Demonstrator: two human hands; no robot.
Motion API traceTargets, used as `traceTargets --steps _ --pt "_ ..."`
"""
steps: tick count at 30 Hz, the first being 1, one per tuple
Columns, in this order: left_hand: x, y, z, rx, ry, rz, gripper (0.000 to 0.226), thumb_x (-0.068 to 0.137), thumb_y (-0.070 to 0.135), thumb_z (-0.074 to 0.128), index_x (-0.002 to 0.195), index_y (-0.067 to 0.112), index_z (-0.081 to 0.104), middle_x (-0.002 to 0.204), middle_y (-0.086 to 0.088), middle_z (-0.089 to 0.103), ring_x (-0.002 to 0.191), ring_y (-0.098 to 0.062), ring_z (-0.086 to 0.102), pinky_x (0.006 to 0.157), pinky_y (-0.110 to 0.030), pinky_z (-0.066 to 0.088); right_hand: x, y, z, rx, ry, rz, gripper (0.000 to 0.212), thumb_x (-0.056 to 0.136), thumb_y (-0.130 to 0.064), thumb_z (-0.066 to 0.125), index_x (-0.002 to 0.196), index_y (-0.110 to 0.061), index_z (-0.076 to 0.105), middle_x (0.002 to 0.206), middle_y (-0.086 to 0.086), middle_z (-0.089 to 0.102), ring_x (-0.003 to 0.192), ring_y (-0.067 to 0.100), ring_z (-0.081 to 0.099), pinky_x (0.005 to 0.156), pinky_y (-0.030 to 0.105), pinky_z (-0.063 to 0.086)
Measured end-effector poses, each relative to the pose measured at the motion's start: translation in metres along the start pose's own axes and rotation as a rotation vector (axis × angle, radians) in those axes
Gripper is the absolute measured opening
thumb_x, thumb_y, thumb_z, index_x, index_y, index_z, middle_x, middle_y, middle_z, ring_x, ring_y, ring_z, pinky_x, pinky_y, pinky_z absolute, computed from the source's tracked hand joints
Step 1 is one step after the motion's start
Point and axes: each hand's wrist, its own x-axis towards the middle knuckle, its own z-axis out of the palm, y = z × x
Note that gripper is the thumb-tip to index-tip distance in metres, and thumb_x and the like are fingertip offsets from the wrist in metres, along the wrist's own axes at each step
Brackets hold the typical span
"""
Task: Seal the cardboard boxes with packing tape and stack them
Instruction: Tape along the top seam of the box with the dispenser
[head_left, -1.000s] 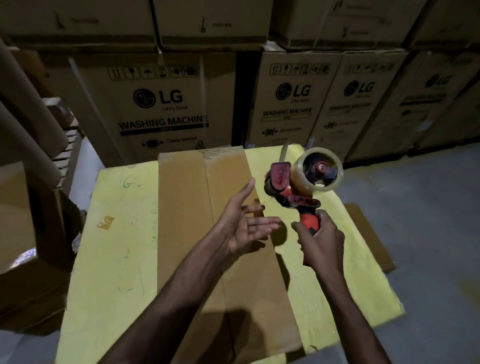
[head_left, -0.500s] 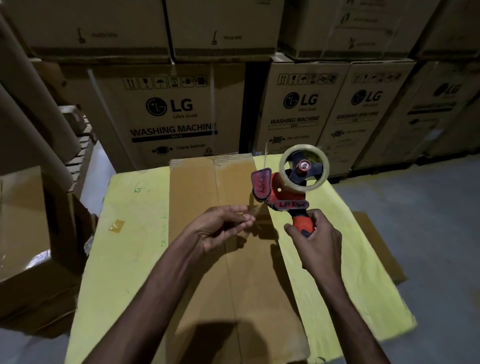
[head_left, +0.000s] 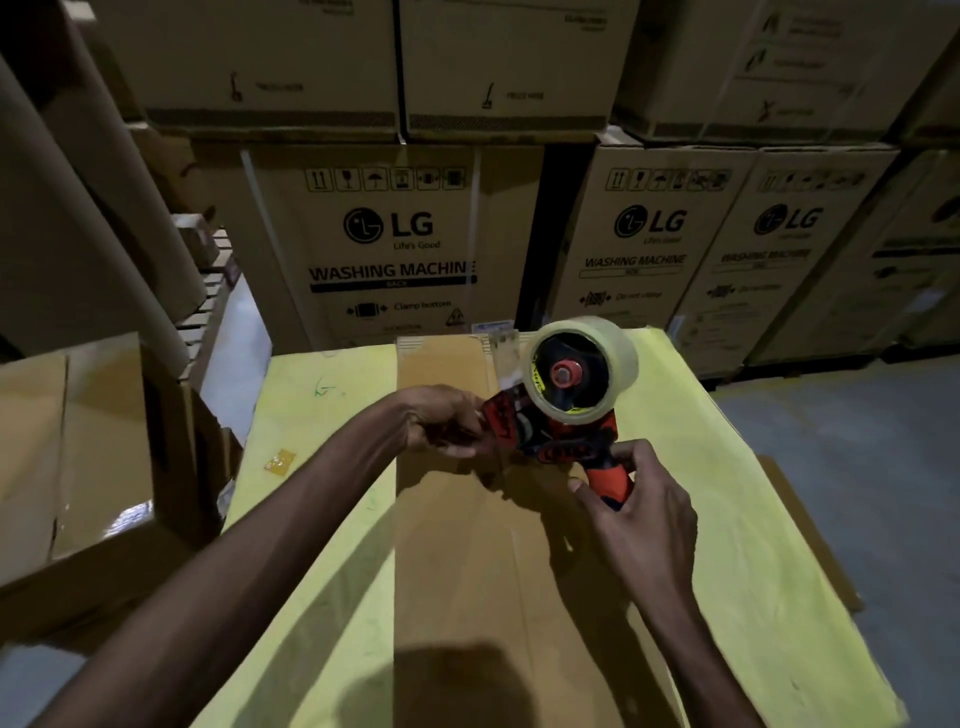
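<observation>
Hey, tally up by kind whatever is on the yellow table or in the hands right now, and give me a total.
Flat brown cardboard box: 1
Red and black tape dispenser: 1
Roll of clear packing tape: 1
Small yellow-orange scrap: 1
Total: 4

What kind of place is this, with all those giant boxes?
Probably a warehouse or storeroom. Big brown cardboard washing-machine boxes are stacked high at the back, there is a bare grey concrete floor, and a red plastic tape dispenser is held above a flat brown cardboard box.
</observation>
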Motion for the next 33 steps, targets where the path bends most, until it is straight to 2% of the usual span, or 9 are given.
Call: traceTargets --steps 4,7,11,15,20,24,29,31,33 --pt "0.024 0.026 -0.024 0.216 0.059 0.029 0.035 0.097 -0.012 0.046 0.117 0.01 0.065 0.079 -0.013 0.068 0.047 -0.011 0.057 0.042 -0.02 0.047 0.005 -0.014 0.02 0.021 -0.049 0.028 0.049 0.083 -0.034 0.084 0.107 -0.031 0.042 0.099 -0.012 0.058 0.086 0.015 0.057 0.068 0.029 0.037" --pt "0.056 0.04 -0.051 0.356 0.084 0.052 0.013 0.092 -0.003 0.063 0.094 0.009 0.068 0.082 -0.012 0.067 0.056 -0.014 0.057 0.053 -0.026 0.048 0.018 -0.025 0.033 0.042 -0.045 0.026 0.05 0.084 -0.031 0.083 0.106 -0.033 0.039 0.099 -0.012 0.055 0.088 0.013 0.054 0.069 0.03 0.037" --pt "0.095 0.058 -0.08 0.437 0.081 0.076 0.004 0.091 0.011 0.071 0.088 0.012 0.068 0.089 -0.012 0.066 0.064 -0.016 0.056 0.061 -0.031 0.047 0.044 -0.032 0.05 0.125 -0.046 0.019 0.047 0.086 -0.024 0.082 0.106 -0.033 0.04 0.106 -0.01 0.054 0.095 0.015 0.057 0.075 0.03 0.044" --pt "0.113 0.089 -0.091 0.456 0.111 0.164 0.022 0.099 0.011 0.065 0.078 0.015 0.061 0.073 -0.002 0.06 0.055 -0.012 0.052 0.054 -0.026 0.043 0.074 -0.037 0.063 0.207 -0.143 0.042 0.038 0.095 -0.026 0.071 0.113 -0.032 0.038 0.109 -0.004 0.057 0.094 0.016 0.058 0.066 0.02 0.041" --pt "0.131 0.11 -0.109 0.51 0.069 0.292 0.029 0.101 0.006 0.062 0.075 0.015 0.055 0.058 0.01 0.055 0.056 -0.01 0.047 0.05 -0.021 0.04 0.114 -0.046 0.069 0.11 -0.264 0.044 0.034 0.102 -0.036 0.06 0.123 -0.032 0.033 0.108 -0.005 0.056 0.092 0.018 0.059 0.074 0.029 0.042" --pt "0.145 0.118 -0.124 0.626 0.065 0.393 0.006 0.096 0.001 0.064 0.101 0.003 0.066 0.087 -0.004 0.067 0.075 -0.016 0.062 0.062 -0.027 0.052 0.135 -0.058 0.077 -0.001 -0.305 -0.022 0.036 0.106 -0.039 0.051 0.133 -0.023 0.034 0.112 -0.004 0.054 0.093 0.017 0.053 0.073 0.029 0.038" --pt "0.156 0.128 -0.127 0.694 0.092 0.507 0.024 0.091 -0.005 0.067 0.113 0.003 0.061 0.102 -0.007 0.062 0.081 -0.018 0.06 0.063 -0.029 0.052 0.144 -0.074 0.097 -0.054 -0.26 -0.016 0.042 0.106 -0.033 0.051 0.14 -0.019 0.03 0.13 0.002 0.059 0.109 0.023 0.059 0.08 0.034 0.044" --pt "0.16 0.133 -0.126 0.711 0.098 0.495 0.026 0.09 -0.004 0.069 0.11 0.011 0.061 0.106 -0.006 0.063 0.083 -0.017 0.061 0.066 -0.027 0.053 0.144 -0.076 0.105 -0.076 -0.254 -0.001 0.047 0.106 -0.033 0.05 0.143 -0.018 0.027 0.133 0.004 0.059 0.111 0.025 0.061 0.083 0.036 0.045" --pt "0.17 0.133 -0.131 0.749 0.088 0.462 0.022 0.092 -0.001 0.068 0.113 0.005 0.063 0.11 -0.014 0.065 0.087 -0.023 0.063 0.069 -0.031 0.053 0.144 -0.076 0.109 -0.074 -0.252 0.021 0.049 0.106 -0.033 0.049 0.145 -0.016 0.026 0.133 0.006 0.059 0.111 0.026 0.061 0.081 0.035 0.044"
